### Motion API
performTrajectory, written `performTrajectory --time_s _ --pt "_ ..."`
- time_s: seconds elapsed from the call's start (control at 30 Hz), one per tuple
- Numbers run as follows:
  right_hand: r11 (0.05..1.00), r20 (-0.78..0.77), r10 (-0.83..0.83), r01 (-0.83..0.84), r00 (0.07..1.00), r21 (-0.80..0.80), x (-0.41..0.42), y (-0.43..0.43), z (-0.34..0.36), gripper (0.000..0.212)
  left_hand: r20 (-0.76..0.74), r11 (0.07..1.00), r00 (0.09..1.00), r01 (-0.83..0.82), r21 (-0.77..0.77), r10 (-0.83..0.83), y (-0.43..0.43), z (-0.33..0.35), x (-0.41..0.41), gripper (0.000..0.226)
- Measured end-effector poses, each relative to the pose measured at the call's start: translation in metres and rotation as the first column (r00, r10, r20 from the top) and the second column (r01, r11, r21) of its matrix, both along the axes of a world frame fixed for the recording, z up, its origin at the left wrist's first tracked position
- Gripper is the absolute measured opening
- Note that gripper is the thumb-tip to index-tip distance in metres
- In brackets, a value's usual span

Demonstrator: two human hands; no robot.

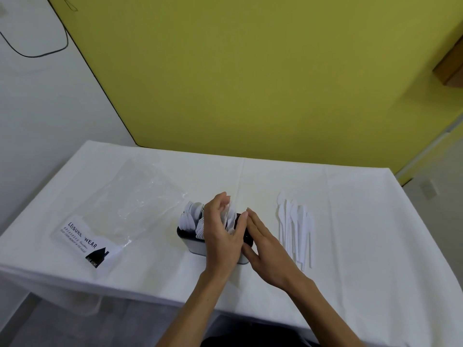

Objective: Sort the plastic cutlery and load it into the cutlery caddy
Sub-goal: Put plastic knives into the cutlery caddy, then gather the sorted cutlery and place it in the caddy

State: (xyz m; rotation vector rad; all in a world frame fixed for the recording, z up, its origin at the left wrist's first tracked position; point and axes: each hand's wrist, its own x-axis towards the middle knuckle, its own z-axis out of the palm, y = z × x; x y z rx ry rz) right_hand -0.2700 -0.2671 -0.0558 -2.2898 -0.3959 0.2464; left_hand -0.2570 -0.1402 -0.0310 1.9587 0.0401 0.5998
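Note:
The cutlery caddy, white-walled with a dark inside, stands in the middle of the white table. White plastic spoons stand in its left part. My left hand is over the caddy, fingers curled round a bunch of white cutlery standing in the middle part. My right hand lies against the caddy's right side with straight fingers, fingertips touching the rim near my left thumb. Several white plastic knives lie side by side on the table to the right of the caddy.
A crumpled clear plastic bag with a printed white card lies to the left of the caddy. The table is covered with a white cloth and backs onto a yellow-green wall. The table's front edge is close to my body.

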Motion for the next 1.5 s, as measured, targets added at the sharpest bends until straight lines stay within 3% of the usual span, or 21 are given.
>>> performTrajectory --time_s 0.13,0.23,0.33,0.47,0.6,0.7,0.83,0.93,1.03,1.13,1.23,1.33,1.5 --pt "1.0 0.015 0.007 -0.007 1.0 0.025 0.002 -0.001 -0.001 0.068 0.038 0.999 0.999 -0.021 0.043 0.02 -0.001 0.008 0.002 0.057" --pt "1.0 0.009 0.011 -0.012 1.0 0.011 0.001 -0.002 -0.001 0.068 0.046 0.988 0.999 0.005 0.153 -0.012 -0.001 0.01 0.008 0.045" --pt "1.0 0.004 0.021 -0.021 1.0 0.016 0.001 -0.002 0.001 0.068 -0.052 0.945 0.997 0.077 0.319 -0.064 0.0 0.002 0.019 0.033" --pt "1.0 -0.009 0.022 -0.022 1.0 0.001 0.0 -0.004 0.004 0.067 -0.204 0.825 0.979 0.11 0.554 0.007 0.002 -0.001 0.031 0.032" --pt "0.999 -0.055 -0.027 0.028 0.998 0.023 0.001 -0.014 0.003 0.064 -0.312 0.762 0.948 0.155 0.628 0.066 0.002 0.006 0.034 0.042" --pt "0.981 -0.102 -0.176 0.183 0.979 0.06 0.003 -0.036 -0.005 0.062 -0.268 0.751 0.961 0.126 0.648 0.07 -0.004 0.016 0.032 0.048" --pt "0.857 -0.127 -0.514 0.514 0.848 -0.035 0.004 -0.079 -0.031 0.049 -0.135 0.842 0.99 0.049 0.538 0.029 -0.023 0.037 0.032 0.042" --pt "0.745 -0.168 -0.665 0.631 0.728 -0.217 0.0 -0.105 -0.049 0.043 -0.146 0.911 0.982 0.164 0.379 -0.117 -0.051 0.044 0.029 0.032" --pt "0.687 -0.215 -0.72 0.637 0.659 -0.35 -0.001 -0.113 -0.058 0.047 -0.242 0.924 0.928 0.331 0.19 -0.283 -0.076 0.037 0.025 0.025" --pt "0.692 -0.248 -0.703 0.564 0.666 -0.45 0.004 -0.107 -0.057 0.056 -0.294 0.915 0.872 0.402 -0.024 -0.39 -0.09 0.014 0.019 0.023" --pt "0.717 -0.278 -0.665 0.49 0.693 -0.495 0.014 -0.1 -0.054 0.048 -0.436 0.913 0.802 0.359 -0.195 -0.409 -0.095 -0.012 0.011 0.025" --pt "0.735 -0.304 -0.642 0.454 0.704 -0.503 0.021 -0.097 -0.05 0.032 -0.538 0.922 0.75 0.296 -0.248 -0.385 -0.095 -0.033 0.009 0.024" --pt "0.726 -0.303 -0.653 0.46 0.694 -0.511 0.027 -0.105 -0.041 0.036 -0.588 0.925 0.726 0.186 -0.331 -0.356 -0.086 -0.055 0.017 0.022"
